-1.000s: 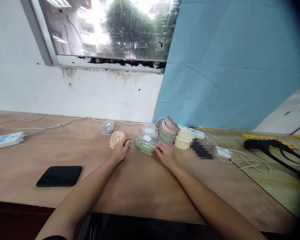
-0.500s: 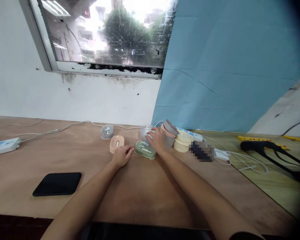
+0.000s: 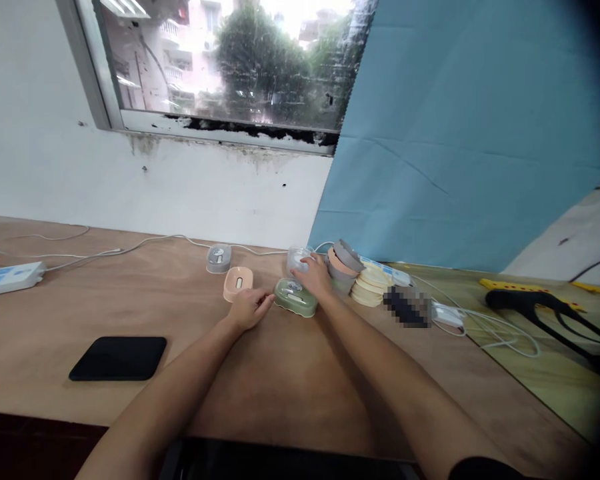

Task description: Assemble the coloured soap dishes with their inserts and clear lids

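Observation:
My right hand (image 3: 315, 275) reaches over a stack of clear plastic lids (image 3: 298, 257), its fingers bent down on their near right side. Just in front of it sits a green oval soap box (image 3: 296, 298) with a clear lid on. My left hand (image 3: 250, 308) rests on the table between that box and a peach box (image 3: 238, 283) without a lid. Its fingers are curled together and nothing shows in them. Behind the peach box stands a grey box (image 3: 219, 259) with a clear lid. To the right of my right hand lean stacked grey and peach pieces (image 3: 343, 261).
Cream-coloured pieces (image 3: 370, 285) are piled right of the stack, beside a pixelated dark patch (image 3: 407, 307). A black phone (image 3: 119, 358) lies at the left front. White cables and power strips (image 3: 11, 278) run along the back. A black curved object (image 3: 523, 303) lies far right.
The whole view has shifted slightly, with the table things now a little further right. My right hand stays at the clear lids, and my left hand stays beside the peach box.

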Demonstrator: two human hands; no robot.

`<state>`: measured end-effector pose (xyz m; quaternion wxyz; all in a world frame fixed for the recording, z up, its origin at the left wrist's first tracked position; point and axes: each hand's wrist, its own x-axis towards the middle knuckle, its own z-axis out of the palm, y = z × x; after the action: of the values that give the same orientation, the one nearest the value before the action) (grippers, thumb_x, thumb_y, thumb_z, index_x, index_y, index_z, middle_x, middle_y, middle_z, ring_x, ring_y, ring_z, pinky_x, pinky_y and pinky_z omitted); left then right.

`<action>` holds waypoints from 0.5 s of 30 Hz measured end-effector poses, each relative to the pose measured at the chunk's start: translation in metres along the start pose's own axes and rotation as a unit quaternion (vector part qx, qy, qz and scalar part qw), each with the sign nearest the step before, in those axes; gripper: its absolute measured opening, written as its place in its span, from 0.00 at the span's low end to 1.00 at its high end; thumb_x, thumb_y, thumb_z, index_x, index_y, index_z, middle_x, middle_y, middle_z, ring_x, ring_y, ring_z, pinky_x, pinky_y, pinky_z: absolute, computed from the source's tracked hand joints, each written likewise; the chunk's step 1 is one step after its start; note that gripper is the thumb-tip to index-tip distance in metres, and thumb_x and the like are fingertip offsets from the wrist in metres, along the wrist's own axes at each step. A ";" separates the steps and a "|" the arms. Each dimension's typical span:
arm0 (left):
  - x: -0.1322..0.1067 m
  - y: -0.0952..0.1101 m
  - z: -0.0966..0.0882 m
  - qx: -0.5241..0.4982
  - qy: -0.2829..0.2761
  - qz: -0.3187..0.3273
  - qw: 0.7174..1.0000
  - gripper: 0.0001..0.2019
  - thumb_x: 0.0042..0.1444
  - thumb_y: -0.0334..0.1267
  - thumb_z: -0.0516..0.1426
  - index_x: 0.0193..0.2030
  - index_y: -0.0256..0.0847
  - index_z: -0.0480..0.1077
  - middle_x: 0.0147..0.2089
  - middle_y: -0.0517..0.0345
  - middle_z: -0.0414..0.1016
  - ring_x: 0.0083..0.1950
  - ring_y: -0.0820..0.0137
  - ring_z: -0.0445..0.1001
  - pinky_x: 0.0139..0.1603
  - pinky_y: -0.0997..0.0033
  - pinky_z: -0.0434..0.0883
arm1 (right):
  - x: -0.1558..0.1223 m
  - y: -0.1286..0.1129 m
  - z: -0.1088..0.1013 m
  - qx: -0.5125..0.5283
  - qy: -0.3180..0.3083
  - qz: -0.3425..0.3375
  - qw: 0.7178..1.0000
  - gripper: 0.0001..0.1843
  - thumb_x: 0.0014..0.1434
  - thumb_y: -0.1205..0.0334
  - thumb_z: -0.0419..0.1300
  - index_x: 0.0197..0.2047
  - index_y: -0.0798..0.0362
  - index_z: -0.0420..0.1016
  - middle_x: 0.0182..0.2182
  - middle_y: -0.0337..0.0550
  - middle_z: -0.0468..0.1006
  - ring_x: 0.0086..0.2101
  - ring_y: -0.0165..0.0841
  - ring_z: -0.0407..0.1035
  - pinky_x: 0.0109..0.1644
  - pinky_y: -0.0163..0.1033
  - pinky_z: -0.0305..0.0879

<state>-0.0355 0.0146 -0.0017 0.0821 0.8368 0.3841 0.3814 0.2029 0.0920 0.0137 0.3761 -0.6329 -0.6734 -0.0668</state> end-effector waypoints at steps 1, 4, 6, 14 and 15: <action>0.000 0.000 0.000 0.000 -0.001 0.000 1.000 0.17 0.64 0.45 0.47 0.35 0.41 0.74 0.28 0.55 0.75 0.31 0.68 0.72 0.33 0.71 0.62 | -0.001 0.001 0.000 0.005 0.005 0.002 1.000 0.22 0.50 0.49 0.63 0.45 0.52 0.75 0.57 0.53 0.64 0.54 0.47 0.62 0.59 0.53 0.58; 0.000 0.001 0.000 -0.006 -0.002 -0.002 1.000 0.17 0.64 0.44 0.48 0.34 0.40 0.73 0.28 0.56 0.75 0.30 0.69 0.71 0.32 0.71 0.62 | -0.004 0.002 -0.002 0.014 0.030 -0.014 0.999 0.24 0.53 0.51 0.60 0.51 0.52 0.72 0.57 0.52 0.64 0.54 0.46 0.62 0.58 0.52 0.59; 0.000 0.001 0.000 -0.007 0.000 -0.001 1.000 0.17 0.64 0.44 0.48 0.34 0.40 0.73 0.27 0.56 0.75 0.30 0.70 0.71 0.32 0.71 0.61 | -0.007 0.001 -0.002 0.012 0.048 -0.028 0.998 0.26 0.54 0.53 0.59 0.56 0.52 0.68 0.58 0.52 0.63 0.55 0.46 0.60 0.60 0.51 0.58; 0.000 -0.002 0.002 0.005 -0.002 -0.003 1.000 0.18 0.64 0.45 0.47 0.32 0.40 0.72 0.26 0.56 0.74 0.29 0.70 0.70 0.30 0.72 0.60 | -0.011 0.002 -0.001 0.004 0.073 -0.048 0.996 0.30 0.53 0.60 0.58 0.59 0.57 0.62 0.62 0.56 0.58 0.61 0.48 0.52 0.65 0.56 0.50; 0.000 -0.002 0.002 0.006 -0.003 -0.001 1.000 0.18 0.64 0.45 0.47 0.33 0.40 0.73 0.26 0.56 0.74 0.29 0.70 0.70 0.30 0.71 0.60 | -0.011 0.002 -0.002 0.008 0.076 -0.053 0.996 0.31 0.53 0.60 0.58 0.60 0.57 0.62 0.63 0.56 0.57 0.62 0.48 0.51 0.65 0.56 0.50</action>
<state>-0.0351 0.0162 -0.0042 0.0784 0.8379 0.3870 0.3769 0.2042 0.0825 0.0076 0.4269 -0.5867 -0.6759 -0.1290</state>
